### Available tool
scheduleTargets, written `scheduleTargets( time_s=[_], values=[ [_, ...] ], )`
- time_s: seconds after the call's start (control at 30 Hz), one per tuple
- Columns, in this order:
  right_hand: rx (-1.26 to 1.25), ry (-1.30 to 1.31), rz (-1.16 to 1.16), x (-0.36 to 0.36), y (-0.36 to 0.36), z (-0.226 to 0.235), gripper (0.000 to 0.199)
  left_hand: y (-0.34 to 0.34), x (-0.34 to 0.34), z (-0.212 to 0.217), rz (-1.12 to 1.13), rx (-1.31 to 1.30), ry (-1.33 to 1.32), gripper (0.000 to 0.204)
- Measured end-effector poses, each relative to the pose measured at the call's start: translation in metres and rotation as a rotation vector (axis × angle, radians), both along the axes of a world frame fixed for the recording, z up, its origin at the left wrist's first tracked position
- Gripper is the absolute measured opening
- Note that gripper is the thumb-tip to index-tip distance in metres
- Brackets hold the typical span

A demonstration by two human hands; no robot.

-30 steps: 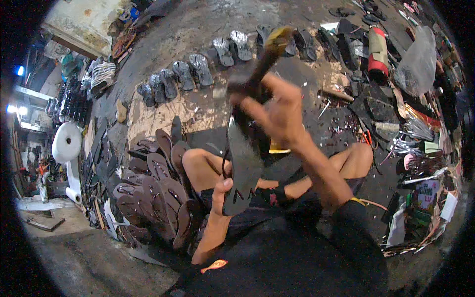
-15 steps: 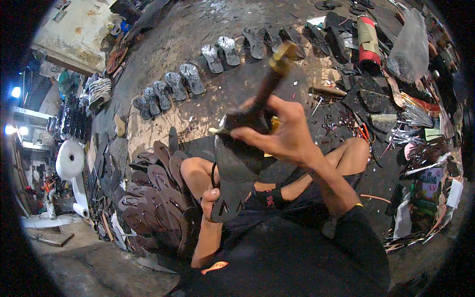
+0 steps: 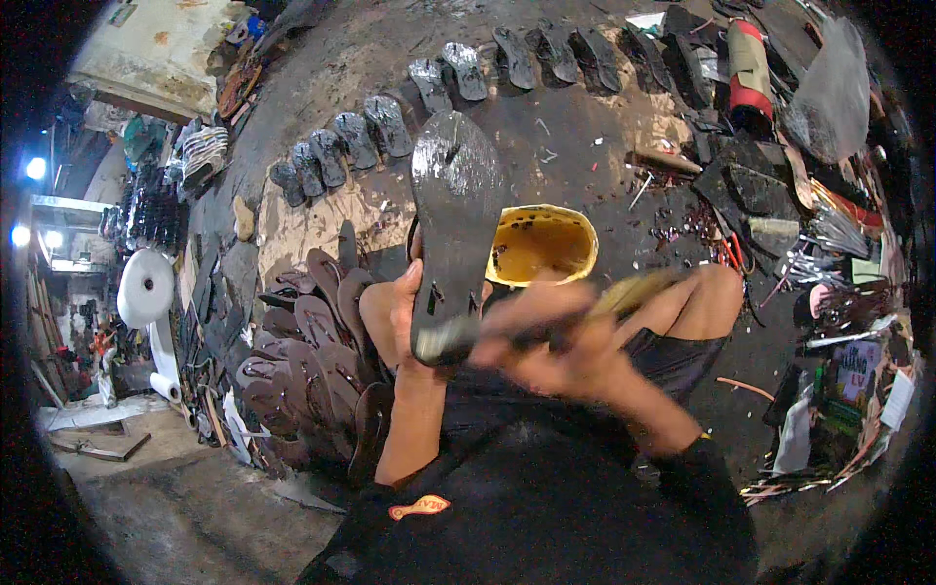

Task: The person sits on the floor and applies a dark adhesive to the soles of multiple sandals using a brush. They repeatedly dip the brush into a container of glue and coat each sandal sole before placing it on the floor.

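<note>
Amber contents (image 3: 531, 252) in yellow oval tub (image 3: 546, 208); gripping flat black sole (image 3: 455, 229) left of it with left hand (image 3: 404, 317), blurred yellow-ended tool (image 3: 636, 291) with right hand (image 3: 573, 357).

Left hand (image 3: 405, 314) upright, thumb (image 3: 414, 274) raised, grip clamped; right hand (image 3: 565, 363) (badly blurred) angled inward, forearm (image 3: 658, 414) slanting.

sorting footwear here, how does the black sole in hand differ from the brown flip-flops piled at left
Colour: the black sole is charcoal, the brown flip-flops dark brown. Pose: the black sole is held in the left hand, the brown flip-flops lie piled, overlapping. Number: one black sole, many brown flip-flops. Both share a long, rounded outline.
</note>
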State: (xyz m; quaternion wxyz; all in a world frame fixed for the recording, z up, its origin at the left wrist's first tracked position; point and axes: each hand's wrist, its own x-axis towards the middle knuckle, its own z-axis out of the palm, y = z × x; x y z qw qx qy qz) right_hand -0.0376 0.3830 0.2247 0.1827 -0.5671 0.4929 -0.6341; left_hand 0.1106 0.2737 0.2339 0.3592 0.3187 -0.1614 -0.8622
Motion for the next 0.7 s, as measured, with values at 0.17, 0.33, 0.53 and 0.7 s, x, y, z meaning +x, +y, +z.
scheduleTargets(
  time_s=[0.17, 0.33, 0.53, 0.7],
  values=[
    [0.481, -0.067, -0.334, -0.009, -0.024, 0.033, 0.033, 0.004, 0.001, -0.007, -0.092, -0.409, -0.261, 0.053],
    [0.375, -0.468, -0.446, 0.021, -0.012, 0.01, 0.035, -0.003, 0.0, -0.014, -0.099, -0.153, 0.283, 0.041],
    [0.213, -0.215, -0.508, 0.012, -0.004, 0.003, 0.033, 0.002, -0.002, -0.016, -0.038, -0.295, 0.132, 0.04],
    [-0.099, 0.119, -0.243, -0.003, -0.011, 0.023, 0.027, 0.024, -0.009, -0.015, 0.202, -0.73, -0.436, 0.056]
  ],
)
